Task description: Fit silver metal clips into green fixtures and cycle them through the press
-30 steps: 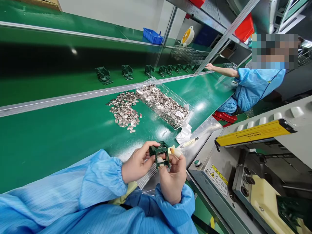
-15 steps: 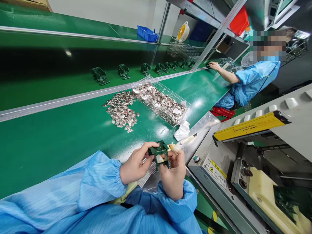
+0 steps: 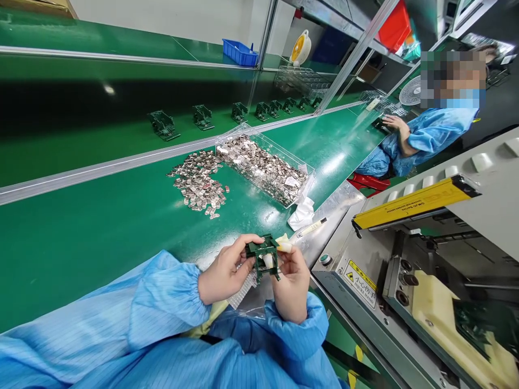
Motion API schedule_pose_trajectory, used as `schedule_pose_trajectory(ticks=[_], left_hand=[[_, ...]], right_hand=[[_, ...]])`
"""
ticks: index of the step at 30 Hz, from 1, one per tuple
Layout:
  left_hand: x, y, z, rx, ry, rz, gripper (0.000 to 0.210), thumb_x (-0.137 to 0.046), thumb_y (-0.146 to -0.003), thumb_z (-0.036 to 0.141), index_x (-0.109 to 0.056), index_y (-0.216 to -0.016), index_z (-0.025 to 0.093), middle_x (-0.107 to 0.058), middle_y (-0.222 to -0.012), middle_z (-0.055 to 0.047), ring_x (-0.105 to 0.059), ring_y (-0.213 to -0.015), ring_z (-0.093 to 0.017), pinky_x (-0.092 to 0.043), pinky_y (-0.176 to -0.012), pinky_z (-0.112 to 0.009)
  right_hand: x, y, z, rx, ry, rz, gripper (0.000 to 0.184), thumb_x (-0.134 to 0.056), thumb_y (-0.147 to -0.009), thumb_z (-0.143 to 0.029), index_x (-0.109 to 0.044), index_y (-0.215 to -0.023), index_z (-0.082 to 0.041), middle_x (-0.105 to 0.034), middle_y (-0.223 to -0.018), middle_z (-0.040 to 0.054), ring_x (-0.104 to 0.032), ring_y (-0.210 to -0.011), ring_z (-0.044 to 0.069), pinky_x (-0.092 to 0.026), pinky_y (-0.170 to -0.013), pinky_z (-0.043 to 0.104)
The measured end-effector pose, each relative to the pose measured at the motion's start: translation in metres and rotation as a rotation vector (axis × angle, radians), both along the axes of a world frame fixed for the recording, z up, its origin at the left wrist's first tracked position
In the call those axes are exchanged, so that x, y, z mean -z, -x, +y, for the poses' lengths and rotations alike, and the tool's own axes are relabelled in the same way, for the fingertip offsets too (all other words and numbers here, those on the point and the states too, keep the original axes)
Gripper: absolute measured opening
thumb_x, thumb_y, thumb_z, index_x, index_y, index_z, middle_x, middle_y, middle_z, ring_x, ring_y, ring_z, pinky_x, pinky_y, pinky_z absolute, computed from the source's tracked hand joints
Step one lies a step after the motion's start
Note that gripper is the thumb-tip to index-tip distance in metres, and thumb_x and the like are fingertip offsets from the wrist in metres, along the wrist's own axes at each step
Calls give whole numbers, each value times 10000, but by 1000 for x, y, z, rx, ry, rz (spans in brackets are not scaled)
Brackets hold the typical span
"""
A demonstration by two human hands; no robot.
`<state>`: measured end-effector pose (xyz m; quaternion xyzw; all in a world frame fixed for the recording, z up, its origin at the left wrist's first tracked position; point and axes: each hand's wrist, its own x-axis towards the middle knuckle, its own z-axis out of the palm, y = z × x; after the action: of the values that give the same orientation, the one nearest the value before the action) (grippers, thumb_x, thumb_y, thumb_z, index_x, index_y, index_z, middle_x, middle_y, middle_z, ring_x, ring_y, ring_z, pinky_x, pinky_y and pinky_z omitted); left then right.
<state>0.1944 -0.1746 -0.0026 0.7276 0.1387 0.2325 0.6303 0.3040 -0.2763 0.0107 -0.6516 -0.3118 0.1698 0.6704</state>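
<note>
A dark green plastic frame (image 3: 263,247) with an open middle is held up in front of me, above the near edge of the bench. My left hand (image 3: 224,273) pinches its left side, thumb in front and forefinger along the top. At its right side is my right hand (image 3: 295,286), fingers curled against the frame and partly hidden behind it. A pale finger cot (image 3: 285,244) covers one of the right fingers. Something whitish shows through the frame's opening; I cannot tell which finger it is. Below the left hand lies a ridged, light grey sheet (image 3: 242,292).
Small metal pieces (image 3: 198,181) lie heaped beside a clear tray (image 3: 263,170) full of more. Several green frames (image 3: 162,125) line the back ledge. A white cloth (image 3: 302,213) and marker (image 3: 311,227) lie near the machine (image 3: 360,281) on my right. A co-worker (image 3: 430,132) sits beyond.
My right thumb has moved off the front of the frame's opening to its right side. The co-worker's hand has drawn back from the ledge toward the body. My view has shifted slightly.
</note>
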Motion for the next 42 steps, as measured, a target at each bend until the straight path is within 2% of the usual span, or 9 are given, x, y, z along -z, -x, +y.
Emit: schedule_pose_trajectory(ticks=[7, 15, 23, 29, 34, 42], left_hand=[[2, -1, -2, 26, 77, 2, 311, -468, -957, 287, -433, -1250, 191, -635, -897, -43, -569, -686, -127, -455, -614, -228], [-5, 3, -5, 31, 70, 37, 322, -477, -910, 219, -446, -1226, 165, -597, -808, -13, -544, -637, -118, -429, -574, -220], [-6, 2, -9, 21, 110, 32, 318, -477, -904, 222, -451, -1215, 163, -593, -816, -17, -562, -671, -125, -452, -600, -227], [-6, 2, -9, 20, 113, 6, 321, -502, -892, 203, -449, -1208, 175, -602, -846, -14, -576, -706, -125, -475, -637, -223], [-3, 3, -11, 12, 98, 39, 292, -496, -919, 237, -456, -1204, 186, -583, -812, 3, -549, -661, -112, -449, -595, -208], [2, 2, -11, 19, 179, 63, 318, -491, -940, 307, -458, -1233, 188, -629, -993, -75, -630, -881, -175, -510, -739, -266]], right_hand=[[4, -4, -3, -53, -28, 54, 273, -758, -748, -206, -628, -988, -211, -688, -907, 22, -651, -826, 155, -552, -724, 249], [8, 0, -2, -85, -101, 175, 324, -796, -715, -126, -605, -954, -234, -637, -833, -34, -597, -752, 101, -512, -694, 183], [-4, -11, -17, -299, -18, 217, 377, -758, -796, -190, -604, -1136, -246, -673, -962, 14, -653, -882, 157, -544, -800, 261], [1, -12, -19, -276, -1, 210, 382, -778, -777, -184, -611, -1116, -240, -679, -961, 20, -657, -862, 163, -550, -802, 276], [5, -10, -19, -274, 2, 205, 359, -762, -789, -147, -602, -1086, -268, -670, -937, -6, -651, -853, 144, -533, -780, 248], [-1, -10, -20, -288, 51, 190, 301, -699, -848, -218, -600, -1132, -243, -685, -1002, 36, -657, -922, 178, -539, -839, 297]])
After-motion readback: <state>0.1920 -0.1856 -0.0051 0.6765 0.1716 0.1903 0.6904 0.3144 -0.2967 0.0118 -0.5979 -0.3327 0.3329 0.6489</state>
